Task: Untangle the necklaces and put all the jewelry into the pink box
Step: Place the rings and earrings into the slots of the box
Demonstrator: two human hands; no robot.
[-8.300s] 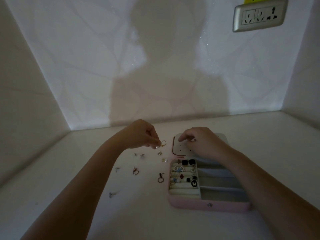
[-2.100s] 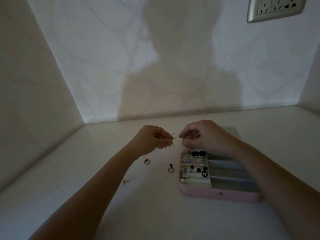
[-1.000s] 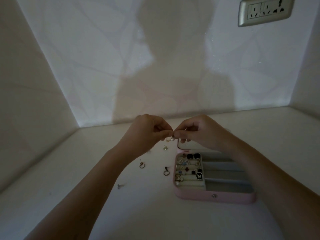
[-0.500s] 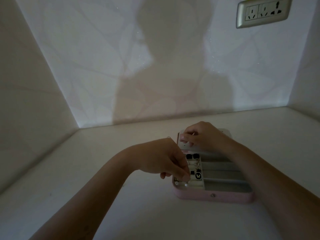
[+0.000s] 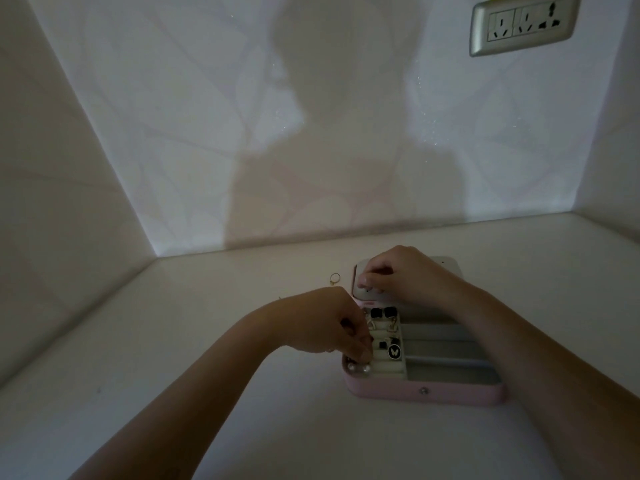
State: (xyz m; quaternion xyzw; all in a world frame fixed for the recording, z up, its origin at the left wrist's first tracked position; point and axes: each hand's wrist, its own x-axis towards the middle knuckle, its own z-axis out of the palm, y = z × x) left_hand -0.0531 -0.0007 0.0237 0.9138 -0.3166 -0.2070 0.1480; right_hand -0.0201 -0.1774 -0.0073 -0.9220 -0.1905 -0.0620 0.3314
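The left hand (image 5: 323,329) blocks the pink box's (image 5: 391,393) ring slots (image 5: 386,367), right hand (image 5: 407,277) covers its lid (image 5: 448,270); right compartments (image 5: 450,356) lie unobstructed.

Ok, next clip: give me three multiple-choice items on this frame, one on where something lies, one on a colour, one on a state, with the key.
1. Where does the loose ring lie?
A. on the table, left of the lid
B. in the box's right compartment
C. on the box's ring rolls

2. What colour is the ground of the round butterfly piece?
A. red
B. black
C. gold

3. The pink box is:
A. shut
B. upside down
C. open

Key: 1 A, the ring sits on the table beside the lid. 2 B, a white butterfly shows on black. 3 C, its compartments lie uncovered.
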